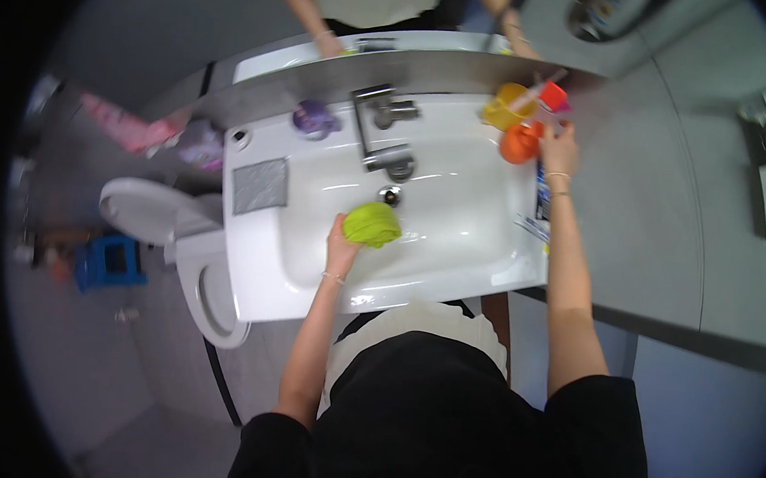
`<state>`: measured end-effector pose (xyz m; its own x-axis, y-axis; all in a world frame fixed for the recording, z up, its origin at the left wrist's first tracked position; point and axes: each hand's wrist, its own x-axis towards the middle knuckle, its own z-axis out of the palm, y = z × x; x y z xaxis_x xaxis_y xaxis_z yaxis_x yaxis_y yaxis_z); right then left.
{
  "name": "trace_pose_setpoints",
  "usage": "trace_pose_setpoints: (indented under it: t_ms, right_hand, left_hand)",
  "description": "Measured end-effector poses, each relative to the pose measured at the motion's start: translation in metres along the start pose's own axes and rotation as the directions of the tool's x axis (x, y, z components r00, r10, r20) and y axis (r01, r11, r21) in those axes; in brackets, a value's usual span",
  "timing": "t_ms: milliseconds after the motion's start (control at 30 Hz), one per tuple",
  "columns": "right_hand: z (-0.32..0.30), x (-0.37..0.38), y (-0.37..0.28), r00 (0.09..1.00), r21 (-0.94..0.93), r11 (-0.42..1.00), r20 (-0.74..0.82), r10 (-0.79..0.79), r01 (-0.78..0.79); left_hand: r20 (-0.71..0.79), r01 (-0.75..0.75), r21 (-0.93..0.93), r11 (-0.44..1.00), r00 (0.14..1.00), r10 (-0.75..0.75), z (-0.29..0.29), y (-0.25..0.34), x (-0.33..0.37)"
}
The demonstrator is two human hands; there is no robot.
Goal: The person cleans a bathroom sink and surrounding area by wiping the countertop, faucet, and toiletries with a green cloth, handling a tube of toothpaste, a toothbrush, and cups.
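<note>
A bunched lime-green cloth [371, 226] is in my left hand [342, 247], which is closed around its left side over the front of the white sink basin. At the back right corner of the sink, my right hand [560, 152] has its fingers closed at the right side of an orange cup [519, 143]. Just behind that cup stands a yellow cup [506, 109] with a pale stick-like item leaning in it. A red item [553, 96] is beside the yellow cup, above my right fingertips; its kind is unclear.
A grey faucet [389, 158] reaches over the white sink [256, 270] and its drain. A purple item [315, 121] and a grey pad [260, 186] lie on the left ledge. Tubes [535, 225] rest along the right rim. A toilet [211, 289] stands at left, a mirror behind.
</note>
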<state>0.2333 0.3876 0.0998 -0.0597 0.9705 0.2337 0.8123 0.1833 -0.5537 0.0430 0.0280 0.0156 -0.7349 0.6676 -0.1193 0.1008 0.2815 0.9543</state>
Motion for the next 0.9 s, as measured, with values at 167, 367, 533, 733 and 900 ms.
trace_pose_setpoints:
  t_ms: [167,367,533,733,900]
  right_hand:
    - [-0.001,0.022,-0.003,0.951,-0.228,0.963,0.3,-0.073,0.146]
    - [-0.018,-0.025,-0.032,0.818,-0.222,0.869,0.498,-0.289,0.442]
    - [-0.04,-0.124,-0.081,0.503,0.007,0.648,0.623,-0.599,0.762]
    - [-0.036,-0.24,-0.187,0.274,0.23,0.505,0.62,-0.735,0.832]
    - [0.041,-0.257,-0.29,0.276,0.438,0.404,0.327,-0.904,0.803]
  left_hand:
    - [-0.036,0.024,-0.01,1.0,0.999,-0.024,-0.004,-0.009,-0.006]
    - [-0.008,0.076,0.008,0.997,0.997,-0.076,-0.022,-0.014,-0.021]
    - [-0.022,0.044,-0.06,0.997,0.999,-0.046,-0.031,-0.023,-0.028]
    - [0.028,0.117,-0.052,0.992,0.993,-0.116,-0.037,-0.041,-0.032]
    - [0.061,0.06,-0.049,0.997,0.997,-0.057,-0.05,-0.042,-0.035]
